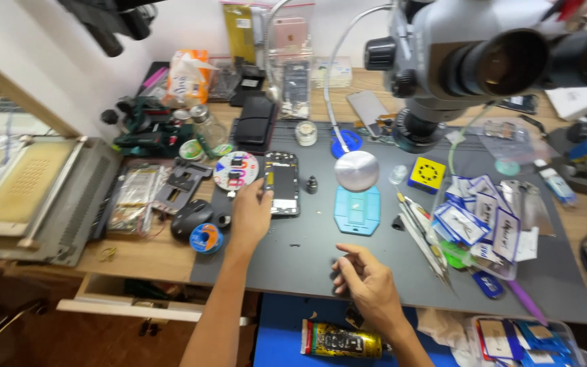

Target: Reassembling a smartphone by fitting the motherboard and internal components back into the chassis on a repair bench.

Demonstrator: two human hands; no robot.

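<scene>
My left hand (250, 215) reaches forward over the dark grey work mat (307, 245), its fingertips touching the left edge of an opened phone (282, 182) that lies with its insides facing up. Nothing is gripped in that hand. My right hand (367, 282) rests near the mat's front edge with the fingers loosely curled and nothing in them. A small black knob (312, 184) stands just right of the phone. Beyond it lie a blue holder plate (357, 210) and a round silver disc (357, 170).
A microscope (456, 61) hangs over the back right. Tweezers and tools (421, 238) and small blue-and-white packets (480, 217) crowd the right side. A black mouse (191, 217), tape roll (206, 238) and grey machine (42, 197) sit left. A yellow can (341, 340) lies below the bench edge.
</scene>
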